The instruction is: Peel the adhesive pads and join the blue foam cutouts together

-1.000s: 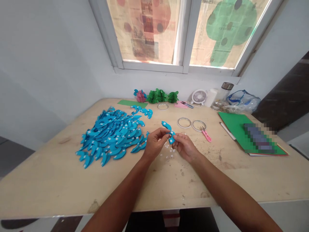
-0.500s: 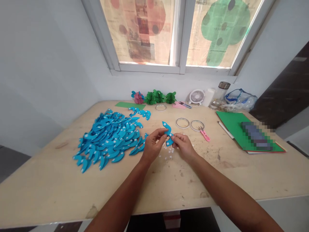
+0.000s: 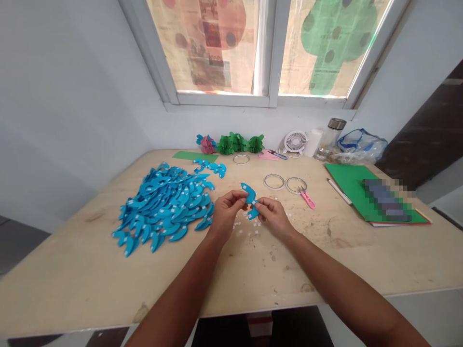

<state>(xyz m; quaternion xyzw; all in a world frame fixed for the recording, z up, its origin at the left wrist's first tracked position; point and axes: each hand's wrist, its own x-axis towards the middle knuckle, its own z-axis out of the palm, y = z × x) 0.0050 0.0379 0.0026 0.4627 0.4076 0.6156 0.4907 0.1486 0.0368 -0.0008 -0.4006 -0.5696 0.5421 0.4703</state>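
Observation:
A blue curved paper piece [image 3: 250, 193] with small white squares on it is held up over the middle of the table. My left hand [image 3: 228, 212] pinches its left side between thumb and fingers. At its lower right, the fingertips of my right hand [image 3: 272, 215] are closed on it near a white square. Small white paper bits [image 3: 256, 232] lie scattered on the wood below. Left of my hands spreads a large heap of similar blue paper pieces [image 3: 166, 205], many bearing white squares. A few more blue pieces [image 3: 211, 166] lie behind the heap.
Tape rolls [image 3: 274, 181] and pink-handled snips [image 3: 307, 198] lie to the right. Green folded-paper pieces [image 3: 238, 143], a small white fan [image 3: 295, 142] and a glass bottle [image 3: 331, 137] stand along the wall. Green card sheets [image 3: 349, 180] lie at the far right.
The blue paper piece has been turned slightly between my hands, and its two halves look bent closer together. My left hand has shifted a little. The view has moved slightly.

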